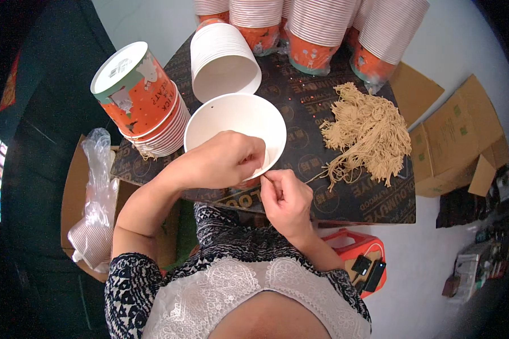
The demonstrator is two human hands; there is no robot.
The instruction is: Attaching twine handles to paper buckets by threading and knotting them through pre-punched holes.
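In front of me a white-lined paper bucket [226, 116] stands mouth up near the table's front edge, with a small hole below its far-left rim. My left hand [232, 158] reaches into it, fingers curled against the near-right wall; what they grip is hidden. Just outside that wall, my right hand [287, 200] is closed in a pinch at the rim. A thin strand runs from it toward a loose heap of tan cords [370, 133] on the right. Left of the bucket stands an upside-down stack of orange printed buckets [141, 96] with cord ends at its lower rim.
Behind the bucket, a nested stack of white buckets [223, 59] lies tipped toward me. Several tall wrapped stacks [322, 34] line the table's back. Open cardboard boxes [458, 135] stand at right; another at left holds plastic-wrapped buckets [93, 240]. A red stool [379, 282] bears dark devices.
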